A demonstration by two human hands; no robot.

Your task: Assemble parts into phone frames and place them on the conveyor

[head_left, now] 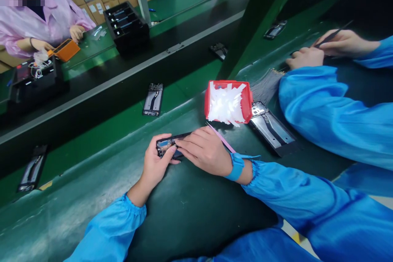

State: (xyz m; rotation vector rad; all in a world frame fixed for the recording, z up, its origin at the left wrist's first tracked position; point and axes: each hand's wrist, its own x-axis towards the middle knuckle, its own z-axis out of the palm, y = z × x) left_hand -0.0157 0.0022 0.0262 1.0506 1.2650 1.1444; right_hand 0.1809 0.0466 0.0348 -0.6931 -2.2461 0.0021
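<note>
An opened phone [166,144], its circuit board showing, is tilted up over the green bench in front of me. My left hand [155,157] grips its left end, with the thumb across the board and the fingers around the edge. The fingers of my right hand [205,149], pressed together, are on the phone's inner face and cover its right part. Whether they pinch a small piece there is hidden. Pink tweezers [222,139] lie along the far side of my right hand, tip pointing away; how they are held is hidden. A blue band [236,166] circles my right wrist.
Beyond my right hand stands a red tray [206,104] of white strips, beside another opened phone [272,129]. More phone frames [153,99] lie on the green belt. A co-worker's hands [334,45] work at right; a person in pink [61,12] sits opposite. A green post [254,20] rises ahead.
</note>
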